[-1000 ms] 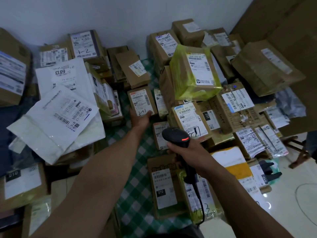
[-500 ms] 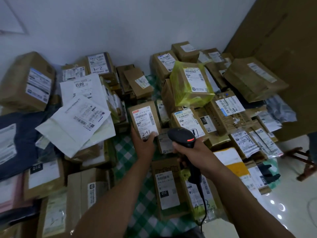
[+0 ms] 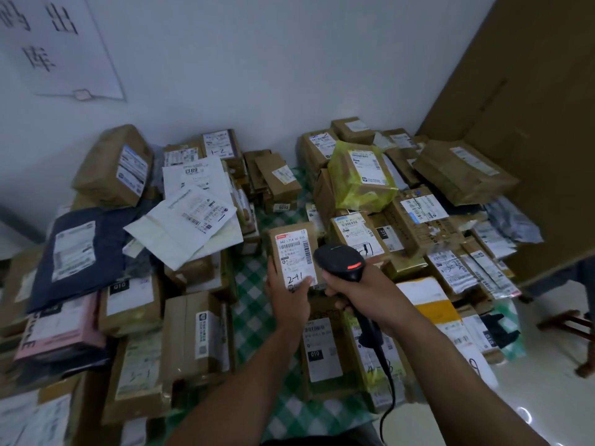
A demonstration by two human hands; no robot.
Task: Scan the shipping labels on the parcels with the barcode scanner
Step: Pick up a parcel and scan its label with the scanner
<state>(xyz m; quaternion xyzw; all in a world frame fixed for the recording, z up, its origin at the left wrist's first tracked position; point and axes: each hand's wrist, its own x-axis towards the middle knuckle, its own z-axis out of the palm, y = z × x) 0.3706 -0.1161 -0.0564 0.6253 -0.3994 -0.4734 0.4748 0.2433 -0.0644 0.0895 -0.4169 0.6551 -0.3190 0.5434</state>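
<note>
The left hand grasps the parcel by its lower end, fingers curled, label facing up, long axis twelve-to-six. The right hand clenches the scanner; label just beside its nose, ten o'clock.

Brown boxes on a green-and-white checked cloth

The small box is brown; its label is white with black bars and a red tab. The scanner is black with an orange-red strip. A bag is yellow-green, a mailer navy, a packet pink, the envelopes white.
</note>
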